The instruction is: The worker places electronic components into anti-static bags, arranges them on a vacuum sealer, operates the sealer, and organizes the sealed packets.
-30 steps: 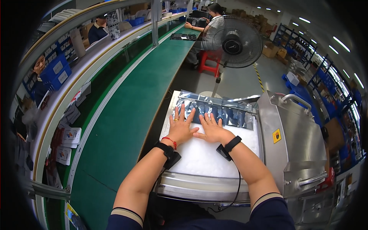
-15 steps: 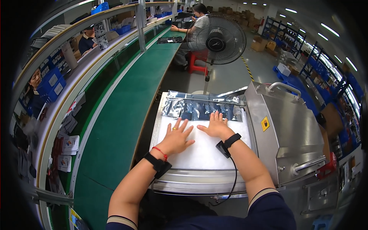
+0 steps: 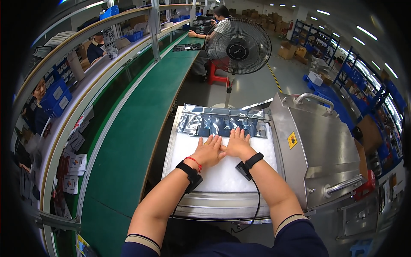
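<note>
Several shiny translucent bags (image 3: 220, 123) with dark flat contents lie in a row along the far side of a white pad (image 3: 218, 180). A thin metal bar (image 3: 231, 115) runs across their far ends. My left hand (image 3: 209, 153) is open, palm down, its fingertips close to the near edges of the bags. Beside it my right hand (image 3: 238, 144) is open too, fingers stretched toward the bags and its thumb near the left hand. Neither hand grips anything. The palms hide part of the pad.
A raised stainless steel lid (image 3: 325, 145) with handles stands at the right of the pad. To the left runs a green conveyor belt (image 3: 128, 141). A black pedestal fan (image 3: 237, 49) stands beyond. Other people sit along the line, and blue racks (image 3: 359, 73) line the far right.
My left hand has moved right and slightly farther off, up beside the right hand. My right hand has shifted slightly left and nearer me. The bags still lie in their row.
</note>
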Available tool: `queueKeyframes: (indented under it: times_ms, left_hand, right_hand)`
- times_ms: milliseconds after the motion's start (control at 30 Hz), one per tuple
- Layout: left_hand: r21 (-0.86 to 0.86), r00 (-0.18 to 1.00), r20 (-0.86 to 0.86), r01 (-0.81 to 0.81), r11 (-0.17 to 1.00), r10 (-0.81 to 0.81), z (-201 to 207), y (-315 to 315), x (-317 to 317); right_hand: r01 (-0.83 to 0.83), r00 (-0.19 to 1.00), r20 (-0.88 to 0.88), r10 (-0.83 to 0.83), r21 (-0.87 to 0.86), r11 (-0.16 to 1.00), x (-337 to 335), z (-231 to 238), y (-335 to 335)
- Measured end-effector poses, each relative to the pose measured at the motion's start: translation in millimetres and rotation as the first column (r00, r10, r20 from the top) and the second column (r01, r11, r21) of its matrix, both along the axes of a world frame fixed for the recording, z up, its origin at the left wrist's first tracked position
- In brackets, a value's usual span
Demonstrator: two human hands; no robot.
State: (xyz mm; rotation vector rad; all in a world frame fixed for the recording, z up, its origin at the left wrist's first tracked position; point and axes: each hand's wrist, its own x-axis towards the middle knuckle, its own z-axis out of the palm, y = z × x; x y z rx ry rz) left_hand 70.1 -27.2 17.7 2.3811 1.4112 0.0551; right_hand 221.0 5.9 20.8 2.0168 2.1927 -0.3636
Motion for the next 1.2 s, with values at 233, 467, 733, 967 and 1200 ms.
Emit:
queueKeyframes:
  times_ms: [233, 467, 733, 967, 1200]
  left_hand:
    - [0.031, 1.000, -0.008, -0.028, 0.999, 0.028, -9.1, 4.8, 1.9]
    - [0.104, 0.998, -0.027, -0.057, 0.993, 0.060, -7.5, -2.3, -1.8]
    - [0.064, 0.971, -0.081, -0.221, 0.973, 0.226, -4.3, -1.9, -4.4]
    - [0.090, 0.970, -0.039, -0.234, 0.968, 0.238, -6.6, -2.3, -2.2]
    - [0.115, 0.977, -0.021, -0.210, 0.971, 0.213, -12.6, -0.1, -16.4]
  right_hand:
    - [-0.006, 1.000, -0.010, 0.006, -0.004, 1.000, 0.9, -2.1, 3.0]
    - [0.044, 0.996, -0.085, -0.039, 0.059, 0.997, 14.1, 12.7, 1.9]
    - [0.223, 0.975, -0.003, -0.224, -0.077, 0.972, 50.2, 6.5, 6.6]
    - [0.268, 0.963, 0.051, -0.265, -0.063, 0.961, 51.1, 8.7, 5.9]
    - [0.237, 0.971, 0.046, -0.234, -0.053, 0.970, 44.7, 5.8, 7.7]
